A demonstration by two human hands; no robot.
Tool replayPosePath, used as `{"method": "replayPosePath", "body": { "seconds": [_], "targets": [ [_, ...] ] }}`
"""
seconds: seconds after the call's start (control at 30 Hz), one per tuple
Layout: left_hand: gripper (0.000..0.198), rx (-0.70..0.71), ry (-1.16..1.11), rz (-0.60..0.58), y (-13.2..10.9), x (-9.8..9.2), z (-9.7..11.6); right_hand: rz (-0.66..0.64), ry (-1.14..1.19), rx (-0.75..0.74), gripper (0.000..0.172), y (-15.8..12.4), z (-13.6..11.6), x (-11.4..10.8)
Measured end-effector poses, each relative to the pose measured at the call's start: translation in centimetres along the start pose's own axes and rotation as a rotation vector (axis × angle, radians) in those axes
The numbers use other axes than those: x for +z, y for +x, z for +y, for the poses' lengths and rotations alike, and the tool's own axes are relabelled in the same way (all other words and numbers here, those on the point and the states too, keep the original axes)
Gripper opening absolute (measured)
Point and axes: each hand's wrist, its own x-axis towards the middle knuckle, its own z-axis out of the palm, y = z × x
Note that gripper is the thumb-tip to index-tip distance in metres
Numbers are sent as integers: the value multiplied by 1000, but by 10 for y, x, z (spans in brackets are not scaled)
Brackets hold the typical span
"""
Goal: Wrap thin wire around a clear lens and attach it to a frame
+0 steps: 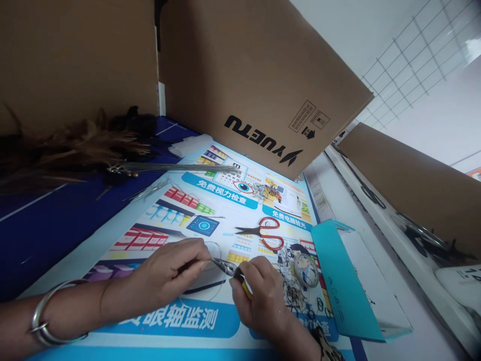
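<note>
My right hand is closed around a pair of pliers with yellow-and-black handles. Their metal jaws point left and meet the fingertips of my left hand. A thin wire curves in a loose loop from that pinch, which is closed on it. What exactly sits between the jaws is too small to make out. Just beyond my hands lie red-handled scissors, blades pointing left. Beside my right hand, small dark rings and wire bits are scattered, with a coil of wire among them.
A printed poster covers the work surface. Long straight wires lie across its far side, near brown feathers on the left. A teal box stands open at the right. Large cardboard rises behind.
</note>
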Motion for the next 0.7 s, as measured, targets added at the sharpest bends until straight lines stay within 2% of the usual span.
{"method": "replayPosePath", "body": {
  "seconds": [0.37,0.53,0.7],
  "targets": [
    [18,209,151,97,-7,-1,-11,-106,165,77,12,0,0,-1],
    [17,272,243,106,-14,2,-19,-170,276,129,13,1,-1,-4],
    [17,269,249,66,-21,6,-29,-197,351,180,16,3,0,-2]
  ]
}}
